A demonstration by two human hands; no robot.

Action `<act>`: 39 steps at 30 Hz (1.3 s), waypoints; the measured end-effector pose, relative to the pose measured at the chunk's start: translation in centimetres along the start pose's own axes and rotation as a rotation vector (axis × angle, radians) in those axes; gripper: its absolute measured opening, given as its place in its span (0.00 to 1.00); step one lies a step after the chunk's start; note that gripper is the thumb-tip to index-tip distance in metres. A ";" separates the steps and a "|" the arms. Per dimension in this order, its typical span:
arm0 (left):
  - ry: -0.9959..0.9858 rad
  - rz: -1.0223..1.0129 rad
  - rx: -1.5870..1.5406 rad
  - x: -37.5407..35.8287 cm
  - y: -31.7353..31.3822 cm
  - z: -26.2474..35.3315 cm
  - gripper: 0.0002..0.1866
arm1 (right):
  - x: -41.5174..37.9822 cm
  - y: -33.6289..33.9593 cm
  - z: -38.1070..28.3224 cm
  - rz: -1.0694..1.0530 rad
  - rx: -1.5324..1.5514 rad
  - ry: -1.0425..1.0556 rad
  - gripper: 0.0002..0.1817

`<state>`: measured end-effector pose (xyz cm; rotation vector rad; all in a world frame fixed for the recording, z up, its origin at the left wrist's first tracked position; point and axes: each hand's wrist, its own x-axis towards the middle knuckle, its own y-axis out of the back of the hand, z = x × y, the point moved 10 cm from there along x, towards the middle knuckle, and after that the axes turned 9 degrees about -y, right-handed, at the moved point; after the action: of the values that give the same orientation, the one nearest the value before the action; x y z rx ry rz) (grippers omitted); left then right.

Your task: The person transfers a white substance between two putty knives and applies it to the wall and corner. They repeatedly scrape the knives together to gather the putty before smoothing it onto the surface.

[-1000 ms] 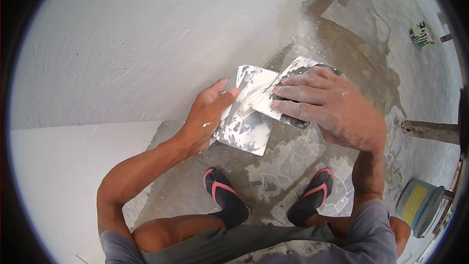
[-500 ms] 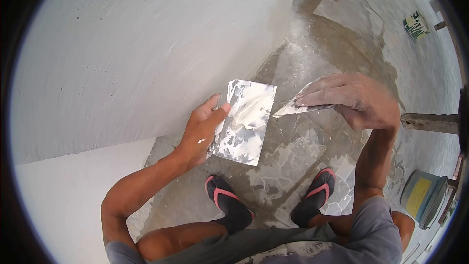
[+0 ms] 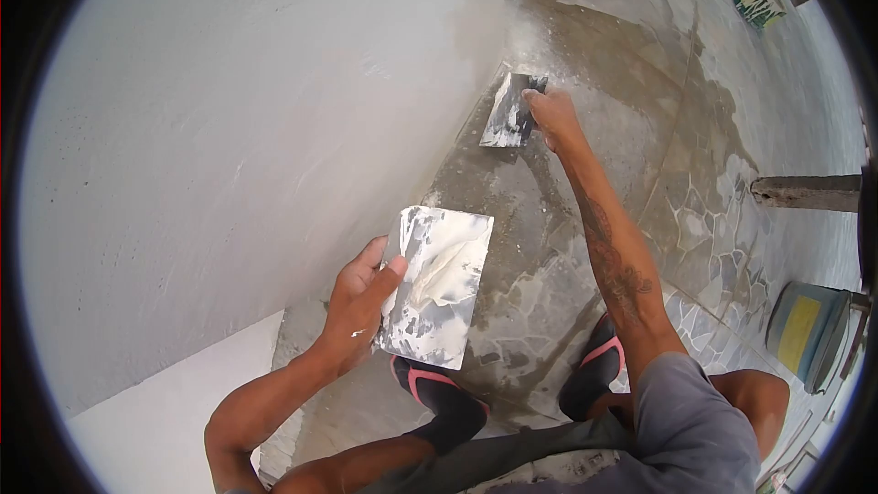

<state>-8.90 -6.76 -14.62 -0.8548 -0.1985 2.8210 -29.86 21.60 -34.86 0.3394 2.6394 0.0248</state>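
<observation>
My left hand (image 3: 358,304) grips a flat rectangular plastering blade (image 3: 437,288) by its left edge, thumb on top. White putty lies smeared and heaped over its face. Farther out, my right hand (image 3: 552,115) is closed on a second putty blade (image 3: 513,112), whose dark metal face carries white streaks. That blade is tilted close beside the far end of the grey wall (image 3: 247,128). The wall's surface shows fine marks and small pits, with a damp-looking darker patch near its far edge.
Stained, wet-looking stone-patterned floor (image 3: 530,302) spreads below. A grey bucket with a yellow label (image 3: 805,334) stands at right, near a wooden post (image 3: 809,191). A smeared tub (image 3: 758,2) sits at far right. My feet in black-and-pink footwear (image 3: 439,402) are below the left blade.
My right hand has reached forward and left with its blade, toward the wall's far end. My left hand and its putty-covered blade sit lower in view.
</observation>
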 end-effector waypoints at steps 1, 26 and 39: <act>0.004 -0.002 -0.001 0.0 0.0 0.0 0.24 | 0.1 -0.3 0.2 0.027 -0.005 -0.011 0.09; 0.038 -0.014 -0.078 -0.5 1.5 -2.0 0.23 | 0.8 -2.9 -1.1 0.093 0.071 -0.012 0.11; 0.029 -0.033 -0.105 -0.8 1.5 -2.1 0.24 | 0.6 -4.9 -3.3 -0.013 -0.037 -0.022 0.18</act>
<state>-7.23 -8.27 -16.20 -0.9042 -0.3555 2.7871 -33.05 17.12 -32.60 0.3087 2.6161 0.0654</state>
